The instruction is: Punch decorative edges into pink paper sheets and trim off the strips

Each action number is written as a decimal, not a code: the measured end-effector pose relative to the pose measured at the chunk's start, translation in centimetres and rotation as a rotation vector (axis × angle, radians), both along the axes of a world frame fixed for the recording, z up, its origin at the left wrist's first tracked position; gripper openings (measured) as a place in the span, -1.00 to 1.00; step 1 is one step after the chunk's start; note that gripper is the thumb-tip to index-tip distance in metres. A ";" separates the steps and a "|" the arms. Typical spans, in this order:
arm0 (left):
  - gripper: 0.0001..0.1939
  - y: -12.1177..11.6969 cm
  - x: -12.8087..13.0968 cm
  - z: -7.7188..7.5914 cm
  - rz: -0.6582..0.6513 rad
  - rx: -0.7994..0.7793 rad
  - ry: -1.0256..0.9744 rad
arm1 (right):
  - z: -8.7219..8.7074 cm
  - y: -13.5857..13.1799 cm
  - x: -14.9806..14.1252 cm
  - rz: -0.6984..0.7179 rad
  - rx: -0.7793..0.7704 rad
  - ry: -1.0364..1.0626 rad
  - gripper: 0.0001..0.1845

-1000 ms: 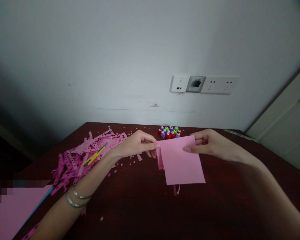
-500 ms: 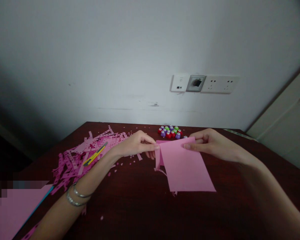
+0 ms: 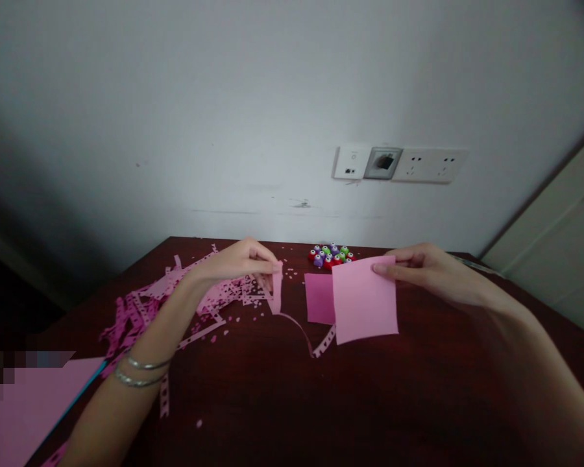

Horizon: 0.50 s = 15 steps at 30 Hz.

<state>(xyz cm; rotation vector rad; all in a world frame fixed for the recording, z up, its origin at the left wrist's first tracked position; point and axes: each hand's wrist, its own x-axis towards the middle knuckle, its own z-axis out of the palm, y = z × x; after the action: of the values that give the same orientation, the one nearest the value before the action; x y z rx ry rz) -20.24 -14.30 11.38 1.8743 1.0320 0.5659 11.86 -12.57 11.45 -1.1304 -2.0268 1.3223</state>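
One perhaps-folded strip (image 3: 277, 296) in left fingers (image 3: 263, 266)

dim light; wall (image 3: 253, 110) palest mid-frame; left side shadowed; tabletop (image 3: 253, 408) dark; lower left pixelated; slightly soft

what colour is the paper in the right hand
The paper square is plain light pink; the head view shows it.

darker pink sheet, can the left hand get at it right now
Probably yes: the darker pink sheet has its left side uncovered toward the left hand, though that hand pinches a pink paper strip and the held light pink sheet hides the rest.
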 end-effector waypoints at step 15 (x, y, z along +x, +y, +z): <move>-0.79 6.0 -20.0 -5.2 1.099 -0.103 0.638 | -14.8 9.4 -0.6 -0.366 -0.270 0.024 -0.83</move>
<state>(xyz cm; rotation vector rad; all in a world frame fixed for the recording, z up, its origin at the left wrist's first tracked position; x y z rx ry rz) -40.29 -8.31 6.18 1.2643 2.4869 0.4805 11.24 -3.15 -3.38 -1.5111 -1.5568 1.4309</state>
